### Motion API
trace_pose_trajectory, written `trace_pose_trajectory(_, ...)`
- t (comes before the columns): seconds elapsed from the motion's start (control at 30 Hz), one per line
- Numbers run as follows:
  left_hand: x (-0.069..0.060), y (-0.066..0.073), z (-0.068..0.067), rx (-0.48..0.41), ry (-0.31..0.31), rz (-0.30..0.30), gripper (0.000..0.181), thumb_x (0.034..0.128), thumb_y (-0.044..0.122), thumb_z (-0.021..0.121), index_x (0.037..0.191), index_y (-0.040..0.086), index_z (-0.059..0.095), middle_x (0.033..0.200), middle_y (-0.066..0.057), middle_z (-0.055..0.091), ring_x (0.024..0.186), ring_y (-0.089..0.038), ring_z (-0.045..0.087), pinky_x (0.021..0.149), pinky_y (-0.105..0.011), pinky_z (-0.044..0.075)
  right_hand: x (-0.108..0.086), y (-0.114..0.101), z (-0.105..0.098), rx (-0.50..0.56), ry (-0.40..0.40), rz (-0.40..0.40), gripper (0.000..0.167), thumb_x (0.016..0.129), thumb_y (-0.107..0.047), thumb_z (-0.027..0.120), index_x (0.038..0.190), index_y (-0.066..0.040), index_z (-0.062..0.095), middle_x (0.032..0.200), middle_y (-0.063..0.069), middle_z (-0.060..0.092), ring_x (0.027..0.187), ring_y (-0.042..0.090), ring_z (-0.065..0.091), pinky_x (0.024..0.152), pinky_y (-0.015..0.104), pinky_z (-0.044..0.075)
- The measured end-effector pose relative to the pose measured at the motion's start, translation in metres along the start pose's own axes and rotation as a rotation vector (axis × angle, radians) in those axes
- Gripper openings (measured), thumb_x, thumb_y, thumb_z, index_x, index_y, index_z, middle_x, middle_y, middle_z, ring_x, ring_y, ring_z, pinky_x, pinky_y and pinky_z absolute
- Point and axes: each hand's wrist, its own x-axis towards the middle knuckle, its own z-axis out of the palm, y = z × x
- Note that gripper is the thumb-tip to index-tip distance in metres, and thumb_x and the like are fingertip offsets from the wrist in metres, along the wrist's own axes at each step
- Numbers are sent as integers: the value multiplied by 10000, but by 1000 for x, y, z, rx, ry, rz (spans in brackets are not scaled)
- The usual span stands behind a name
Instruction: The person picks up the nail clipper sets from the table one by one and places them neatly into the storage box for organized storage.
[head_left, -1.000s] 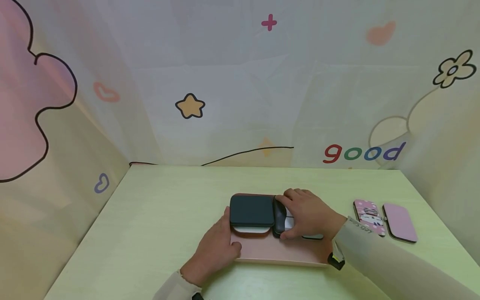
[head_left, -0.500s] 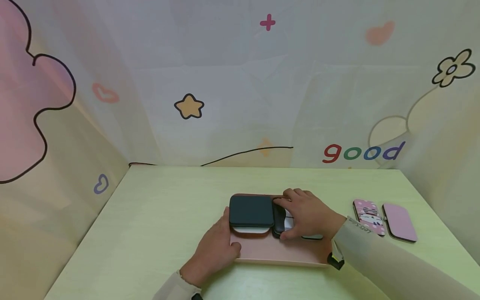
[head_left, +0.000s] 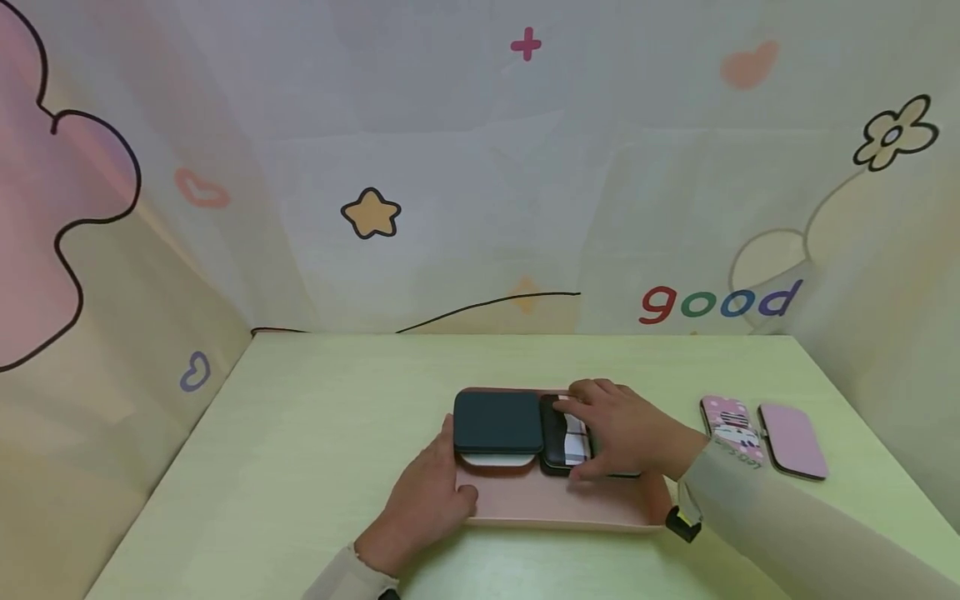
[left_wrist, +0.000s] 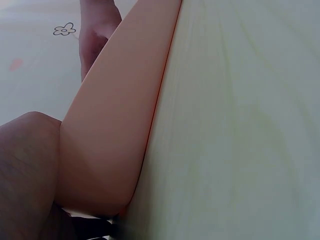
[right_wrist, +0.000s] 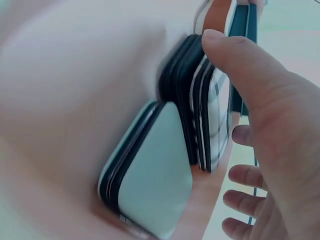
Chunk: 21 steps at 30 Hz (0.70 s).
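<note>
My left hand (head_left: 427,492) grips the left end of a shallow pink box (head_left: 551,507), its thumb over the front rim. Inside, a dark green flat case (head_left: 497,422) lies on a white and brown one at the left. Beside it a white plaid case (head_left: 576,442) sits on a black case (right_wrist: 175,85). My right hand (head_left: 630,429) hovers at the plaid case with fingers spread. In the right wrist view the thumb is near the plaid case's edge; whether it touches cannot be told. A pale mint case (right_wrist: 155,170) lies in the box under that hand.
On the table (head_left: 322,433), right of the box, lie a pink patterned case (head_left: 731,425) and a plain pink case (head_left: 793,442). A printed cloth (head_left: 450,167) hangs behind the table and along both sides.
My right hand has loosened from the plaid and black cases and shifted slightly right, uncovering more of the plaid top. The left hand stays on the box. The view has turned slightly.
</note>
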Motion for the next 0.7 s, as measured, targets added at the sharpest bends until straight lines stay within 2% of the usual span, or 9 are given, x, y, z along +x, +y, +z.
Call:
trace_pose_trajectory(0.23,0,-1,0,-2,3,5,916,863,245,565,1596,-12,79,1622,-169,291,1458,-314,372,1149,-492,353,-9,14,-9,66,-26,104,871,724,-681,765,1432,-223,546,1402,80,516,1296,328,473,1079,564,398)
trace_pose_trajectory(0.37,1,-2,2,-2,5,0,920,861,253,567,1597,-7,80,1620,-165,297,1457,-310,374,1149,-488,355,-17,27,-13,90,-19,130,822,764,-643,755,1438,-225,539,1403,103,514,1278,352,483,1058,581,410)
trace_pose_trajectory(0.7,2,-4,3,5,9,4,919,863,258,568,1599,1,80,1615,-165,307,1452,-307,382,1147,-478,359,-49,76,-16,165,-22,278,942,762,-699,723,1491,-159,466,1470,149,467,1345,406,426,1046,650,394)
